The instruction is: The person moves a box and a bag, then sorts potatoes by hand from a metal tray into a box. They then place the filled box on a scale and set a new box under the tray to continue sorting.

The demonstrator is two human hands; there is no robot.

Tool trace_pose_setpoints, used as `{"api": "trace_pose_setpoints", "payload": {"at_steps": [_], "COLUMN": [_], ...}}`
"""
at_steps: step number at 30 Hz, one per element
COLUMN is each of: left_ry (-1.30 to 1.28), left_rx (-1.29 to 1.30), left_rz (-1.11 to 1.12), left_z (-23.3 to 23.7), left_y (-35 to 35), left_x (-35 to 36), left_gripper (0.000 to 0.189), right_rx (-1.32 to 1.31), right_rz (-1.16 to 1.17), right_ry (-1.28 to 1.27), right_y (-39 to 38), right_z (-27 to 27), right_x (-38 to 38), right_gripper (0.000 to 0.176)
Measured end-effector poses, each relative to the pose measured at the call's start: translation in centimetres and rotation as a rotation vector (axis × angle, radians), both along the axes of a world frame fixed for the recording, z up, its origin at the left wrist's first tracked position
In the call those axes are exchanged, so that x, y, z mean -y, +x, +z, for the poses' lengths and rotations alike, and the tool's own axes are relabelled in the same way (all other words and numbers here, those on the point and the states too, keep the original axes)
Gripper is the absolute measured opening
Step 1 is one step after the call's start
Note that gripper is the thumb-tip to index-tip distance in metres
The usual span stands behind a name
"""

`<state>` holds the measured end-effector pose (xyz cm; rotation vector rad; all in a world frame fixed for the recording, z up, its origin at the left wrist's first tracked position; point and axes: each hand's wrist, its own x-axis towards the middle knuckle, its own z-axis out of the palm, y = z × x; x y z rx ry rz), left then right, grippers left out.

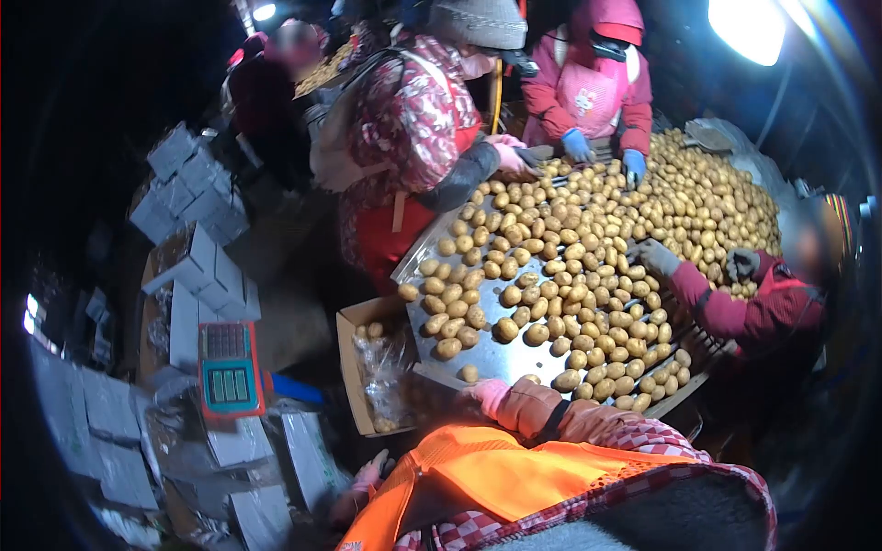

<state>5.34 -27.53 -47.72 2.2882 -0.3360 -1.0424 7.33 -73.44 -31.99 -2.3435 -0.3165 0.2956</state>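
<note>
My right hand (pixel 485 395), in a pink glove, reaches from a brown sleeve to the near edge of a metal sorting table (pixel 525 356). Its fingers are dark and blurred against the table side, close to a single potato (pixel 468 373). Low on the left, my left hand (pixel 370 471) hangs beside my orange vest (pixel 496 468), its glove pink with dark fingertips. What either hand holds, if anything, I cannot tell. Many loose potatoes (pixel 588 303) cover the table. Just left of it stands an open cardboard box (pixel 354 367) with potatoes and clear plastic bags (pixel 381 367) inside.
Several co-workers stand around the table; a gloved hand (pixel 655 257) of one touches potatoes at right, and blue gloves (pixel 579 145) work at the far side. A red-rimmed scale (pixel 231 372) sits at left among white boxes (pixel 216 275) and flat cartons (pixel 241 443).
</note>
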Motion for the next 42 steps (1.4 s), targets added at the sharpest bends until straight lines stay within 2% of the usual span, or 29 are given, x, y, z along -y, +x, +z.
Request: {"api": "trace_pose_setpoints", "payload": {"at_steps": [2,3,4,5,6,7,8,9,10,11,12,14,15,17,19,22,23,24,25,27,29,32,36,38,40,42], "left_ry": [-0.031,-0.034,-0.006,-0.092,0.027,0.088,0.165,0.170,0.091,0.021,-0.054,-0.104,-0.122,-0.274,-0.586,-0.709,-0.553,-0.298,0.116,0.794,1.034,1.106,1.101,1.083,1.116,1.042], "left_rx": [0.154,0.131,0.052,0.208,0.186,0.157,0.123,0.266,0.336,0.175,0.012,0.302,0.448,0.467,0.459,0.919,1.086,1.167,1.152,0.794,0.364,0.029,-0.122,-0.134,0.136,0.156], "left_rz": [-0.142,-0.115,-0.063,-0.051,0.054,0.095,0.214,0.242,0.349,0.529,0.700,0.725,0.731,1.225,1.710,2.107,2.159,2.156,2.088,1.829,1.514,1.128,0.876,0.862,0.964,1.078], "left_z": [-1.1,-3.6,-0.3,3.4,12.3,12.4,13.1,11.7,11.0,11.1,11.3,9.2,7.8,3.2,3.8,16.6,18.9,19.8,20.5,21.1,21.5,21.3,23.3,24.6,20.1,20.8], "left_y": [-1.4,-1.7,-1.7,-3.0,-3.6,-3.7,-4.1,-5.5,-6.9,-7.8,-8.7,-12.0,-13.5,-15.3,-15.8,-15.2,-15.7,-16.7,-17.9,-19.6,-20.0,-18.8,-17.9,-18.8,-23.1,-26.6], "left_x": [-0.4,-0.8,1.0,2.4,5.5,5.5,6.5,5.9,5.4,4.8,4.1,2.1,0.5,-4.2,-9.7,-16.5,-20.1,-23.5,-27.4,-33.0,-36.2,-37.8,-36.5,-35.3,-36.9,-34.7], "left_gripper": [0.075,0.072,0.077,0.081,0.080,0.069,0.059,0.053,0.047,0.043,0.039,0.036,0.035,0.033,0.031,0.024,0.024,0.024,0.025,0.025,0.025,0.026,0.028,0.029,0.031,0.032], "right_rx": [-0.022,0.138,0.148,0.160,0.100,0.055,0.192,-0.028,0.172,-0.403,-0.761,-0.942,-0.966,-0.808,-0.526,-0.195,-0.125,-0.062,-0.006,0.094,0.173,0.156,0.002,-0.086,-0.167,-0.138], "right_rz": [0.202,0.297,0.331,0.286,0.205,-0.009,-0.043,-0.144,-0.007,-0.337,-0.949,-0.815,-0.790,-0.665,-0.463,-0.262,-0.229,-0.209,-0.198,-0.194,-0.191,-0.237,-0.297,-0.322,-0.334,-0.382], "right_ry": [-0.048,0.054,0.147,0.154,0.125,0.230,0.173,0.323,0.117,0.582,1.078,1.092,1.074,0.852,0.422,-0.090,-0.210,-0.304,-0.389,-0.506,-0.585,-0.582,-0.425,-0.300,-0.167,0.016], "right_y": [-0.2,0.0,0.1,-0.2,-0.5,-0.8,-0.6,0.1,0.8,2.2,3.7,5.0,5.5,6.0,6.1,5.2,4.9,4.4,3.9,2.8,1.9,0.8,0.6,0.9,1.4,1.7], "right_z": [1.3,-0.6,-3.1,-4.5,-1.4,-1.9,-2.1,-2.9,-3.2,-4.6,-6.1,-6.5,-6.6,-5.1,-3.2,0.1,1.2,2.4,3.4,5.3,6.7,7.5,7.9,8.2,8.5,7.5], "right_x": [-0.5,-0.2,0.2,0.6,0.1,0.3,1.2,1.9,2.8,2.6,2.6,2.4,2.2,1.2,0.4,-1.7,-2.4,-3.2,-3.8,-4.9,-5.5,-6.1,-6.6,-6.5,-6.5,-5.1], "right_gripper": [0.027,0.026,0.028,0.035,0.027,0.027,0.031,0.035,0.036,0.028,0.022,0.021,0.021,0.020,0.019,0.019,0.018,0.018,0.018,0.018,0.017,0.018,0.020,0.021,0.022,0.024]}}
